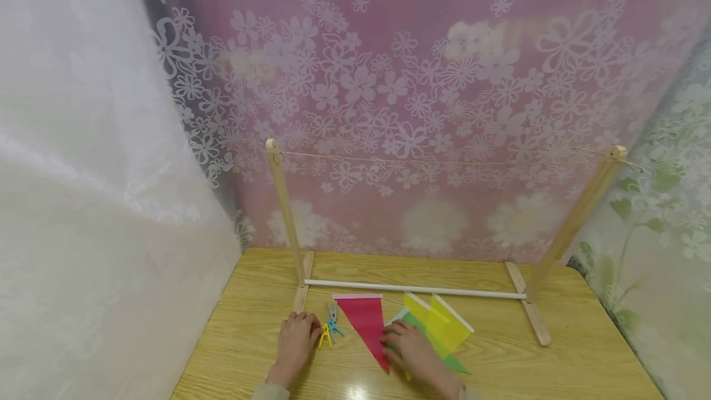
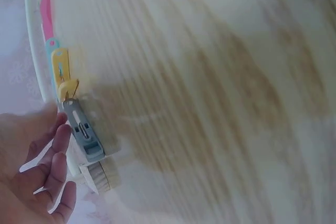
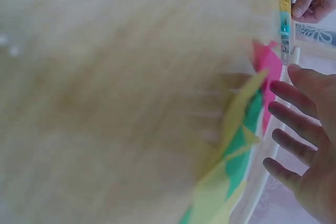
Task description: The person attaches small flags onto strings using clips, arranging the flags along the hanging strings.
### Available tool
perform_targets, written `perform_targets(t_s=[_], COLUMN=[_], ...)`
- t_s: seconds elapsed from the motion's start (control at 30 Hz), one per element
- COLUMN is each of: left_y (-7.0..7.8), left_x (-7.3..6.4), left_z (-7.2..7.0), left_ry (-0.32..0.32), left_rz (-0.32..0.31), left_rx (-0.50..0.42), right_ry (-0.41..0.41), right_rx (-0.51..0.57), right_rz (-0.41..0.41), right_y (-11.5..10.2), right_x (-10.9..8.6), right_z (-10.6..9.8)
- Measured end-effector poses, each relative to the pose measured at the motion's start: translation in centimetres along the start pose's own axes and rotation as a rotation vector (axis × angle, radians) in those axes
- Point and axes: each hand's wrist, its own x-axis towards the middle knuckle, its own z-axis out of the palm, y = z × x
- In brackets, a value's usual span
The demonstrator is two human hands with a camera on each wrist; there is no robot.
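My left hand [image 1: 297, 343] is low over the table beside several small clothespins. Its fingers bend loosely, with the tips near a grey clothespin [image 2: 84, 129]; whether they touch it I cannot tell. Beyond that lies a yellow clothespin [image 1: 326, 335], next to a blue clothespin [image 1: 334, 327] and another grey clothespin [image 1: 332, 312]. My right hand [image 1: 412, 347], fingers spread, is over the pennants, its fingertips by the edge of a red pennant [image 1: 363, 325]. Yellow pennants [image 1: 451, 323] and green pennants [image 1: 457, 363] overlap to the right, partly hidden by this hand.
Behind the pennants stands a wooden frame with a left post [image 1: 286, 218], a right post [image 1: 577, 221] and a white bottom rod [image 1: 413, 289]. A thin string [image 1: 433, 160] runs between the post tops. Flowered curtains [image 1: 389, 48] surround the wooden table [image 1: 233, 350].
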Motion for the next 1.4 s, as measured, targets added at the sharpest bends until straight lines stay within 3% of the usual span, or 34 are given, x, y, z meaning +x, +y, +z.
perform_targets(t_s=[0.2,0.33,0.47,0.63,0.83,1.0,1.17,1.4], left_y=[-0.5,-0.7,-0.5,-0.2,-0.2,-0.3,0.0,0.1], left_x=[0.6,0.6,0.7,1.0,0.9,0.9,0.9,1.0], left_z=[-0.2,-0.4,-0.4,-0.3,-0.1,0.1,0.4,0.8], left_ry=[0.07,0.004,-0.074,-0.125,-0.166,-0.152,-0.132,-0.073], left_rz=[-0.018,-0.019,-0.014,0.008,0.006,-0.009,-0.038,-0.061], left_rx=[0.021,0.043,0.04,0.014,0.03,0.049,0.06,0.074], right_ry=[0.015,0.024,0.007,-0.023,0.018,0.059,0.03,0.007], right_rx=[0.013,-0.003,-0.009,-0.014,-0.046,-0.018,-0.009,-0.041], right_rz=[0.098,0.169,0.189,0.164,0.133,0.218,0.343,0.39], right_y=[1.3,2.1,2.8,3.4,4.4,4.4,4.2,4.2], right_x=[3.0,4.7,5.8,6.5,6.4,6.9,7.4,8.0], right_z=[-1.0,-1.2,-0.7,0.0,1.7,2.0,2.0,2.5])
